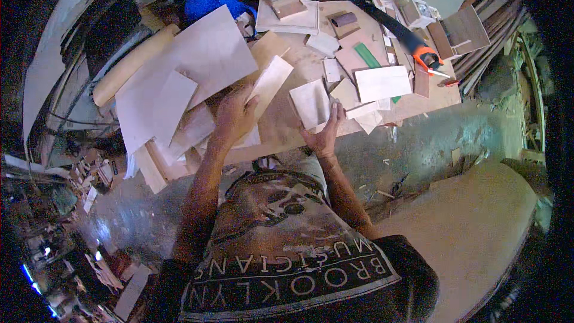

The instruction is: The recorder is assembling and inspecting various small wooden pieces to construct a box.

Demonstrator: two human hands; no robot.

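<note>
1. Hands: the left hand (pixel 236 116) pinches a pale strip (pixel 272 84) near its lower end; the right hand (pixel 324 136) grips a squarish pale panel (pixel 310 103) at its lower right edge.
2. Writing: large pale capitals run across the dark shirt (pixel 281 233) below both hands — upside down in this view.
3. Surface: the hands work over a wooden desk (pixel 278 122), its bare top showing between them. Broad pale sheets (pixel 209 48) lie left of and beyond the left hand; a green strip (pixel 366 55) and a black tool with an orange handle (pixel 394 27) lie beyond the right hand.
4. Room: a worn grey floor (pixel 418 143) spreads right of the right hand; a blue bag (pixel 206 0) sits beyond the left.
5. Direction: the pale strip's long axis slants away from the left hand, rightward — the panel stands tilted, just in front of the right.
</note>
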